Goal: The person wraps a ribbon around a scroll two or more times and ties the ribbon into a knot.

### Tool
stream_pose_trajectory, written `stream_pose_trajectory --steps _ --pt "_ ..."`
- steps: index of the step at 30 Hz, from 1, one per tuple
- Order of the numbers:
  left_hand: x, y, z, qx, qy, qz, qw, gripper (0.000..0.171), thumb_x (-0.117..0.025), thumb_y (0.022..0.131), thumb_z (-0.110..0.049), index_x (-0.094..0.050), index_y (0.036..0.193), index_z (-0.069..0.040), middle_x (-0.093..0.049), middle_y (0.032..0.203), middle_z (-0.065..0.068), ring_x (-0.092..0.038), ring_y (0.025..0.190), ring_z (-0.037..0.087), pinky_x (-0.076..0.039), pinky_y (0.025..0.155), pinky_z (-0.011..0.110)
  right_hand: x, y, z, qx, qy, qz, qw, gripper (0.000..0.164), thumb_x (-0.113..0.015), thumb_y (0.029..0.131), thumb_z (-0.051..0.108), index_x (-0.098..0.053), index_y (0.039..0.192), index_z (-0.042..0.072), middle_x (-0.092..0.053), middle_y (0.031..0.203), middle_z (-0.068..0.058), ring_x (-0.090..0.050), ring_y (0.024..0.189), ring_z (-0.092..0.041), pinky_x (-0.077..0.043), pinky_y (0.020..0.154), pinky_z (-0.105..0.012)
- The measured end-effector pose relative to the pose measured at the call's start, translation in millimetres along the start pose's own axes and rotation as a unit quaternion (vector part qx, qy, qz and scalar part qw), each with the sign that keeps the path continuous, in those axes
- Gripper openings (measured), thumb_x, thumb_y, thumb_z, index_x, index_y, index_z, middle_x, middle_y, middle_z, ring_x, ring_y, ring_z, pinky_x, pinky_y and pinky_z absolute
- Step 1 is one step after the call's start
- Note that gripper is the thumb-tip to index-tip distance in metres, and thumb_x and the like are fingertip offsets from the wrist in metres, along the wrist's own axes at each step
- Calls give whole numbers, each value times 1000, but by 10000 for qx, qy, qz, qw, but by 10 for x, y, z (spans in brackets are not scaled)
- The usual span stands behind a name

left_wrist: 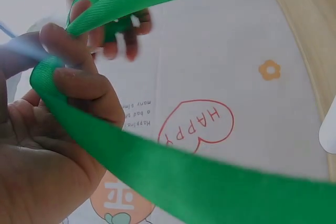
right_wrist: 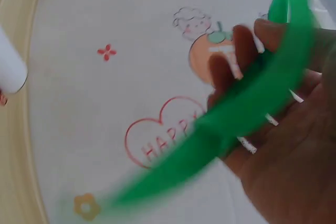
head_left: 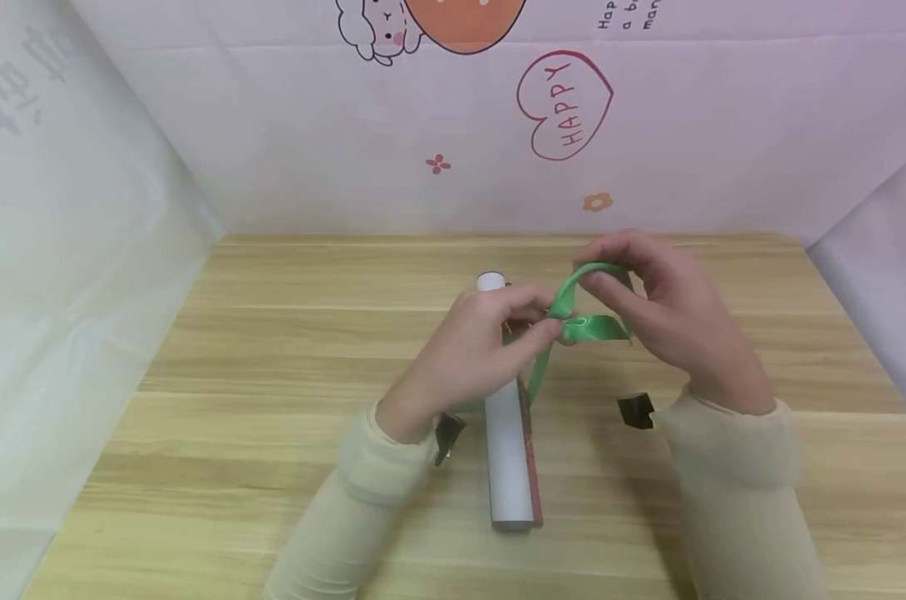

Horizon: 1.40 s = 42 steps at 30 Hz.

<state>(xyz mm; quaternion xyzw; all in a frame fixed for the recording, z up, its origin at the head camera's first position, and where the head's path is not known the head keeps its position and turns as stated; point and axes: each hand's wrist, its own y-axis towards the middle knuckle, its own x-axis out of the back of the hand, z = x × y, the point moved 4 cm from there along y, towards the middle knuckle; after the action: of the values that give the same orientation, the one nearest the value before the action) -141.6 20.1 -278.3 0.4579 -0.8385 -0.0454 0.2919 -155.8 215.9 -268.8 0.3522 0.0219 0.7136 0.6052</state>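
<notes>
A green satin ribbon rises in a loop above a long white roll. My left hand is over the roll and pinches the ribbon between thumb and fingertips, where its strands come together. In the left wrist view, the ribbon bends round those fingers and two lengths run off to the right. My right hand is to the right of the roll, its thumb and fingers curled about the top of the loop. The right wrist view shows the ribbon blurred across that hand's fingers.
A dark red strip lies along the roll's right side on the wooden table. A white printed cloth stands behind the table, with white sheets at both sides. Black pieces show by both wrists.
</notes>
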Motion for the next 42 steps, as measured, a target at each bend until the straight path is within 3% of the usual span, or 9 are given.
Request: stream_pose_trajectory --steps 3,9,13,16,20,24,31,38,42 --pt "17 2 12 163 -150 62 9997 17 -63 103 -4 -70 118 -3 -82 98 7 -58 54 5 -52 63 23 -2 25 -88 -199 -746 245 9967 23 -65 101 2 -75 121 9 -74 114 12 -62 102 3 -46 88 -14" --pt "71 9 61 754 -469 -220 9958 22 -58 102 -1 -67 122 -3 -82 102 8 -67 73 22 -51 70 21 15 27 -188 -539 -1069 829 9893 29 -71 100 9 -72 129 11 -73 129 -6 -59 122 0 -44 101 -13" --pt "100 -24 90 1253 -791 -443 9880 25 -54 103 -2 -63 126 -5 -80 102 12 -65 70 28 -53 67 24 35 -18 -194 -850 -1191 866 9854 24 -69 103 14 -72 127 12 -74 127 -3 -62 114 2 -47 94 -11" --pt "112 -43 91 1409 -869 -548 9847 27 -52 103 -2 -61 127 -7 -77 99 17 -62 69 23 -54 67 26 6 -42 -130 -688 -1053 682 9897 18 -65 105 16 -74 121 14 -75 115 7 -66 101 5 -50 86 -11" --pt "129 -38 87 1348 -759 -673 9857 30 -50 101 -1 -59 129 -7 -76 94 15 -62 67 25 -50 64 25 -87 -33 -28 27 -629 680 9957 13 -65 104 7 -76 111 10 -75 98 10 -67 86 -3 -52 78 -14" --pt "146 -29 81 1209 -615 -791 9876 32 -51 100 -1 -59 131 -8 -76 89 10 -62 66 28 -44 60 23 -153 -20 18 309 -480 1090 9924 16 -69 100 3 -78 108 13 -76 94 8 -68 84 -5 -54 77 -16" --pt "153 -30 61 1000 -557 -975 9886 35 -53 98 3 -61 130 -6 -81 98 10 -64 66 24 -40 56 21 -215 -32 -2 142 -659 1633 9843 14 -69 102 9 -79 107 18 -75 89 11 -69 85 -4 -54 78 -18" --pt "157 -14 41 596 -788 -1119 9888 26 -54 100 3 -64 124 -2 -80 104 14 -64 67 20 -53 68 22 -358 -20 -35 122 -252 2211 9748 38 -63 106 11 -65 144 10 -79 109 4 -68 85 -9 -58 75 -25" --pt "171 -5 36 487 -902 -1213 9873 19 -58 104 -2 -67 121 -1 -80 103 15 -64 70 18 -57 71 28 -394 -17 -11 167 4 2229 9747 24 -62 106 9 -75 126 6 -77 107 -1 -64 83 -7 -56 72 -26"
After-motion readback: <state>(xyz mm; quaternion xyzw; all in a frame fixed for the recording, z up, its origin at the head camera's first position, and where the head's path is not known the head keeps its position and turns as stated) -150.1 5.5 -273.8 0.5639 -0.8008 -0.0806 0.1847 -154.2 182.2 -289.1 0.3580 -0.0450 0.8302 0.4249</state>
